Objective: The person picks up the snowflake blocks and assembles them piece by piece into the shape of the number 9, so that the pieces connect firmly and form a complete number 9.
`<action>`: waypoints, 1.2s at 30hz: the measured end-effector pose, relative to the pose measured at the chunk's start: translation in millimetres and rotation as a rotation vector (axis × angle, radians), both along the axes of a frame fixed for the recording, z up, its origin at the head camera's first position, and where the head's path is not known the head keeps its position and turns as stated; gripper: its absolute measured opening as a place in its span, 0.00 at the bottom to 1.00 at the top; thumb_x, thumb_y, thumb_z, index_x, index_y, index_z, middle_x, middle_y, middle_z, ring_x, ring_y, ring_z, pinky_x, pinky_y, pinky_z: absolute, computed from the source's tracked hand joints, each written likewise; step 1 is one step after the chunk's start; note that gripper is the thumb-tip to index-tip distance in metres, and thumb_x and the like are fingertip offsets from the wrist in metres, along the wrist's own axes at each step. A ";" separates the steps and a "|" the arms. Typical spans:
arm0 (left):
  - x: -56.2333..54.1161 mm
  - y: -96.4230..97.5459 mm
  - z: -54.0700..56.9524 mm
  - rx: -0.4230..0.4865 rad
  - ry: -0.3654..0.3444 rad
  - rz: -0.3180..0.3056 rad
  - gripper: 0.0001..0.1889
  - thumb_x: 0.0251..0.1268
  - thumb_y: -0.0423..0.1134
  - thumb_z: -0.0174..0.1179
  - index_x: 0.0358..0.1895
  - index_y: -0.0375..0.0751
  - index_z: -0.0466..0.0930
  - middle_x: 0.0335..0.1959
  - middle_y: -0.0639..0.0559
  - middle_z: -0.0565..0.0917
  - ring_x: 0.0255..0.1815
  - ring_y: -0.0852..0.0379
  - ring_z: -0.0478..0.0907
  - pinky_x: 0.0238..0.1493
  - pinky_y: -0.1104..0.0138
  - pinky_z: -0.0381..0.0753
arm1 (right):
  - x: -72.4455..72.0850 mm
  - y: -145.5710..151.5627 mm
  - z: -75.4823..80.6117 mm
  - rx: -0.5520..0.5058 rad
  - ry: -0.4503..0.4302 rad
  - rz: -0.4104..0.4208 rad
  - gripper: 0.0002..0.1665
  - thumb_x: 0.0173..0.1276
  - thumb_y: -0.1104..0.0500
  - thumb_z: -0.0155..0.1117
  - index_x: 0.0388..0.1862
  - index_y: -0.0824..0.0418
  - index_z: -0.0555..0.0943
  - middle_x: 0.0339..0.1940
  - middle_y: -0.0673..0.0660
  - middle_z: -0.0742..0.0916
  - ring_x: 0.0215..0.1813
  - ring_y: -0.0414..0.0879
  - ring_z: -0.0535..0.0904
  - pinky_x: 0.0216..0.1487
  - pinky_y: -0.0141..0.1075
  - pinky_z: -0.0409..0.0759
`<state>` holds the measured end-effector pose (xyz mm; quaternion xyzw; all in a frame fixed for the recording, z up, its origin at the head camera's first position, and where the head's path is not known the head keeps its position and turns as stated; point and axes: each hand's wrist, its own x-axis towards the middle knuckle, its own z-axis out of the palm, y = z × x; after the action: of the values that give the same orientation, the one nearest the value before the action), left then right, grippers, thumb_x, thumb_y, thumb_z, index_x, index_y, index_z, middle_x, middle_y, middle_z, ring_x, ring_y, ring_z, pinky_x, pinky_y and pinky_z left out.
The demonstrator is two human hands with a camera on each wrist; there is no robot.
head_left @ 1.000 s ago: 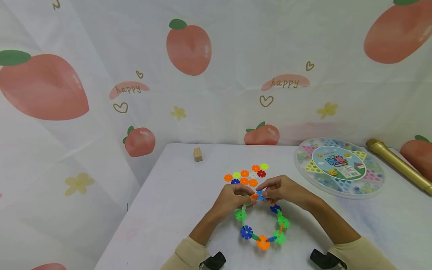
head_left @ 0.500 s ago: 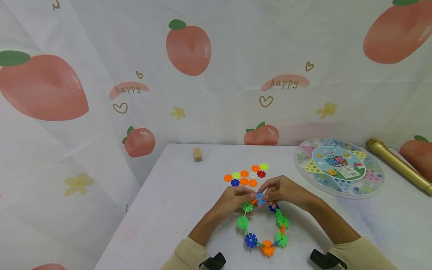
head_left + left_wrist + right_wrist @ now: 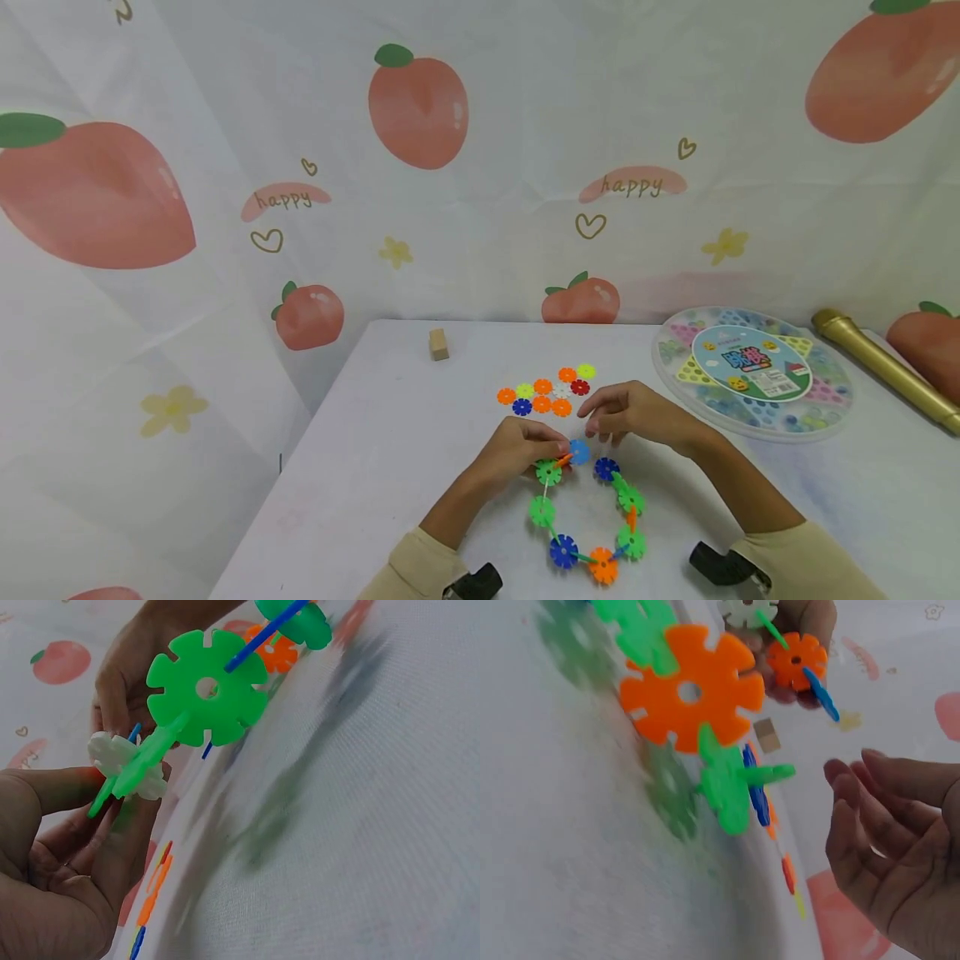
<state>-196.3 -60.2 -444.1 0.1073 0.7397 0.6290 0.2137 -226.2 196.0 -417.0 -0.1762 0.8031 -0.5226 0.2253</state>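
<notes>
The left hand (image 3: 521,448) pinched the chain (image 3: 564,552) near one end, partly hiding it; the right hand (image 3: 633,415), fingers loosely bent, held nothing. The chain curved over the table (image 3: 360,483), nearer than the hands. Loose discs (image 3: 542,404) lay just beyond them, a case (image 3: 752,362) and gold tube (image 3: 892,372) rightward, a block (image 3: 438,344) leftward.

Loose discs (image 3: 542,404) lie behind the chain (image 3: 542,512), seemingly raised off the table (image 3: 390,467).
</notes>
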 end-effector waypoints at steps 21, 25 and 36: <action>1.0 0.6 3.6 -0.082 -0.030 0.018 0.07 0.70 0.40 0.71 0.42 0.41 0.94 0.33 0.53 0.91 0.27 0.61 0.82 0.27 0.73 0.80 | -67.7 3.6 -12.9 0.127 0.215 -0.184 0.23 0.75 0.64 0.66 0.66 0.71 0.81 0.63 0.70 0.85 0.61 0.62 0.86 0.51 0.42 0.90; 0.4 0.2 2.0 -0.051 -0.040 0.009 0.07 0.70 0.39 0.71 0.42 0.40 0.94 0.33 0.53 0.91 0.26 0.61 0.81 0.27 0.73 0.79 | -75.7 3.3 -13.2 0.175 0.236 -0.171 0.24 0.75 0.64 0.66 0.67 0.71 0.81 0.63 0.70 0.85 0.60 0.63 0.86 0.53 0.43 0.90; 1.0 1.3 1.3 -0.045 -0.048 0.010 0.07 0.70 0.40 0.71 0.42 0.41 0.94 0.34 0.51 0.92 0.27 0.60 0.83 0.27 0.73 0.80 | -90.2 1.4 -20.6 0.315 0.286 -0.112 0.22 0.70 0.67 0.66 0.62 0.66 0.85 0.55 0.67 0.88 0.43 0.52 0.83 0.44 0.38 0.87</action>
<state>-195.3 -58.9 -442.8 0.0837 0.7488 0.6158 0.2304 -316.4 197.4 -437.6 -0.1664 0.9072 -0.3719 0.1046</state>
